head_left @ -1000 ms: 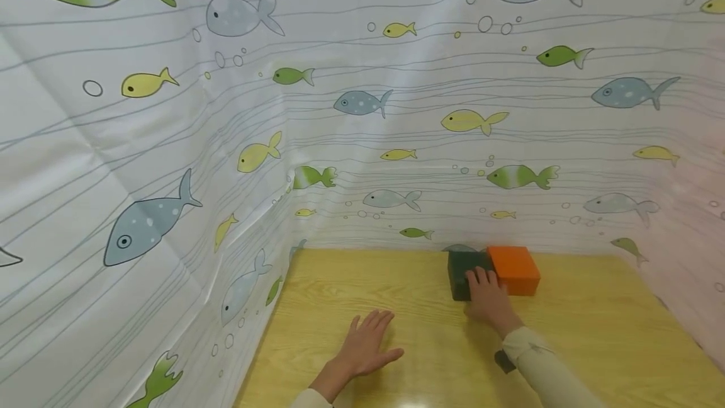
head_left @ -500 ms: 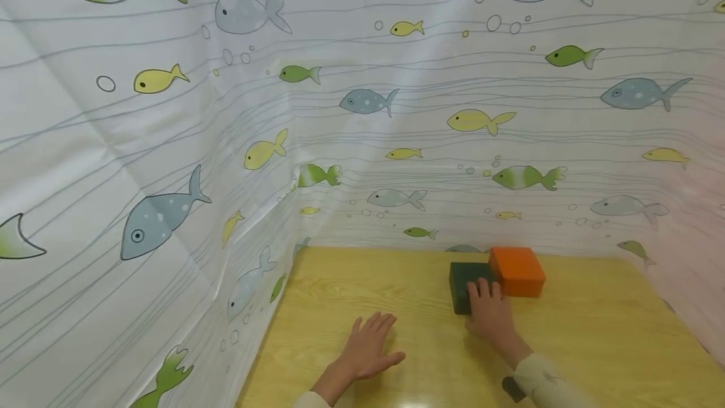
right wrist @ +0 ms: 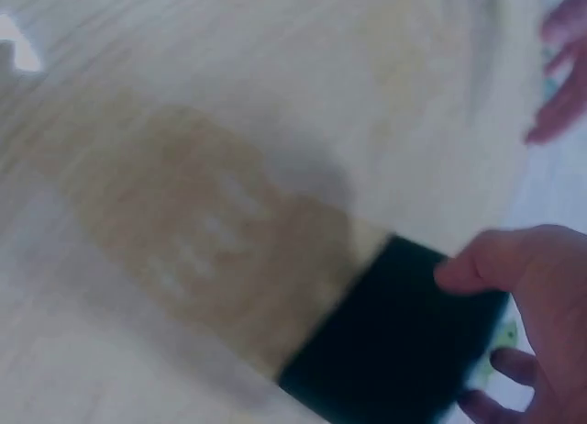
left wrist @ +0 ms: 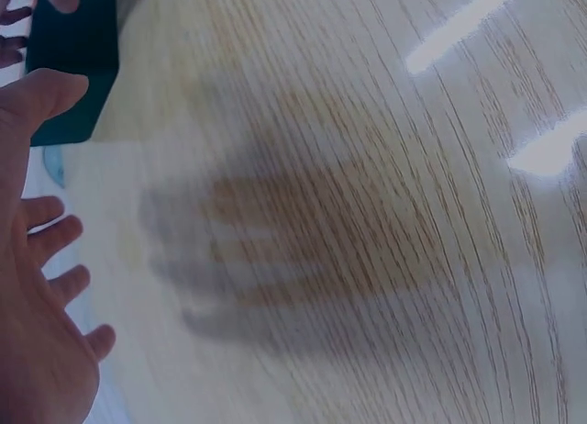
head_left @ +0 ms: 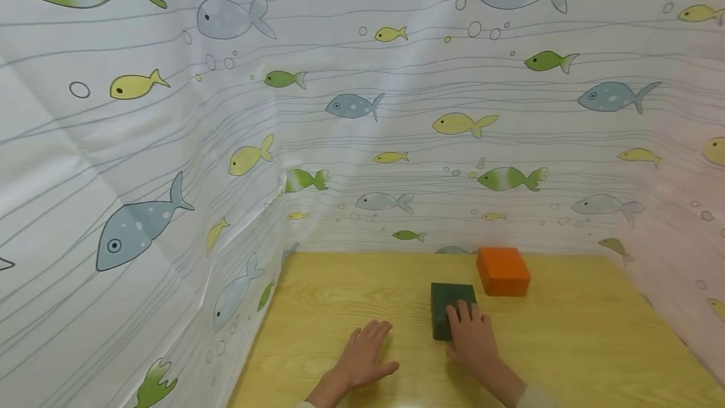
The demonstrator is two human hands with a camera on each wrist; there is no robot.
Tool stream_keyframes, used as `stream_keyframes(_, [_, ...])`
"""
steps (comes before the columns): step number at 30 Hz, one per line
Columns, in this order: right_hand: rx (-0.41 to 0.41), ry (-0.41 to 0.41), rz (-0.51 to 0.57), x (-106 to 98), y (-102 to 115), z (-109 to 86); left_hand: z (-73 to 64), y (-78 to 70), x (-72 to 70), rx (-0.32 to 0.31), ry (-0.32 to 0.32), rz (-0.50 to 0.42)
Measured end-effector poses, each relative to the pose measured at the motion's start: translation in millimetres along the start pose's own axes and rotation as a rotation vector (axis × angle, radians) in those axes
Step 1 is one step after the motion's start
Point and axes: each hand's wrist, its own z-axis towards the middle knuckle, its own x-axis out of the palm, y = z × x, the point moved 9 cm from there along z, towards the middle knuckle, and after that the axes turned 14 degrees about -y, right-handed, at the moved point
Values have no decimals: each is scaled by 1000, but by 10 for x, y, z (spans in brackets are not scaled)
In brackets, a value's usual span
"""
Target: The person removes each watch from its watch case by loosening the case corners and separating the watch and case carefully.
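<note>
In the head view my right hand point(head_left: 474, 342) holds a dark green block point(head_left: 444, 294), its fingers over the top and right side. The right wrist view shows the thumb of that hand point(right wrist: 546, 286) against the near face of the block point(right wrist: 390, 337), with some fingertips at the far edge. My left hand point(head_left: 362, 357) hovers with spread fingers to the left of the block, apart from it and holding nothing. An orange block point(head_left: 503, 269) sits farther back and to the right, with a gap between it and the green one.
A wood-grain tabletop point(head_left: 334, 294) lies under both hands. White sheets with a fish print stand along its back point(head_left: 396, 181), left point(head_left: 170, 294) and right point(head_left: 674, 257) sides.
My right hand has drawn the dark green block away from beside the orange block, towards me and somewhat left. The orange block stays near the back edge. My left hand has hardly moved.
</note>
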Motion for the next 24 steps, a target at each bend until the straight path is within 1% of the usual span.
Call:
stream_keyframes(2, [-17,-5,43,-41,6,56,8,4,-19,25,-16,23])
stream_keyframes(3, [-23,-3,66,-43,-19,92,7,-2,-37,34,-19,21])
stream_keyframes(5, [-39,-11,113,-48,-90,155,-2,-1,-47,43,-24,2])
stream_keyframes(7, [-58,2,131,-9,-184,196,-22,4,-42,32,-19,-28])
stream_keyframes(10, [-48,77,167,85,-317,203,-63,18,8,6,-5,-60])
stream_keyframes(12, [-37,135,198,142,-377,190,-85,45,71,-7,-5,-62])
stream_keyframes(14, [-20,182,235,159,-402,178,-98,76,131,-13,-7,-59])
stream_keyframes(17, [-4,216,297,147,-390,179,-100,116,185,-21,-5,-51])
stream_keyframes(19, [-7,235,340,121,-349,181,-92,126,193,-16,-7,-37])
stream_keyframes(24, [-30,294,457,59,-204,124,-68,86,202,20,-13,-31])
